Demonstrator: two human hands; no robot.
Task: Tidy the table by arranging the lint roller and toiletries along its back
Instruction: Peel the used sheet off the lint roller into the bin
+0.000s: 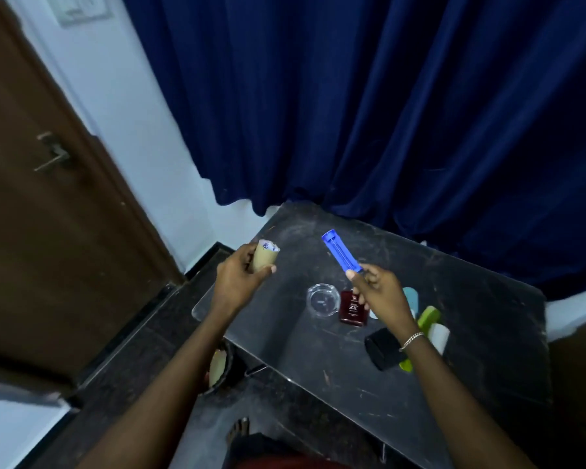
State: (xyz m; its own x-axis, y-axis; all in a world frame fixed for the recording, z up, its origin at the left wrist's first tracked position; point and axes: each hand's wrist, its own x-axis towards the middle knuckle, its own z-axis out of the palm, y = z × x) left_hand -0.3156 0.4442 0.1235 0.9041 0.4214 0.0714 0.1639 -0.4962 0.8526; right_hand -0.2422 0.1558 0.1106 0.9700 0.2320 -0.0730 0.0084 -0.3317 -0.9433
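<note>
A dark, scuffed counter stands in a corner, with a deep blue curtain hanging behind it and a brown door on the pale wall to the left. Above the counter's near-left part, the left hand has its grip closed around one short tan roll, the lint roller's refill, with white paper printed in blue showing at its torn top end; the roll stands roughly upright in the fist, top tilted slightly away. The right hand pinches the near end of one blue lint roller handle between thumb and fingers, grip clamped on it. The handle is a long, slim bright-blue plastic frame with a thin rod along its middle; its long axis runs from the hand up and to the left, its free end pointing toward the back of the counter. Both pieces are held in the air, well apart from each other. A silver bracelet circles the right wrist. Below the right hand, on the counter, lie one clear glass ashtray, one dark red flat bottle just beside it, one black case, and several toiletry containers partly hidden by the wrist: pale blue, green and white
</note>
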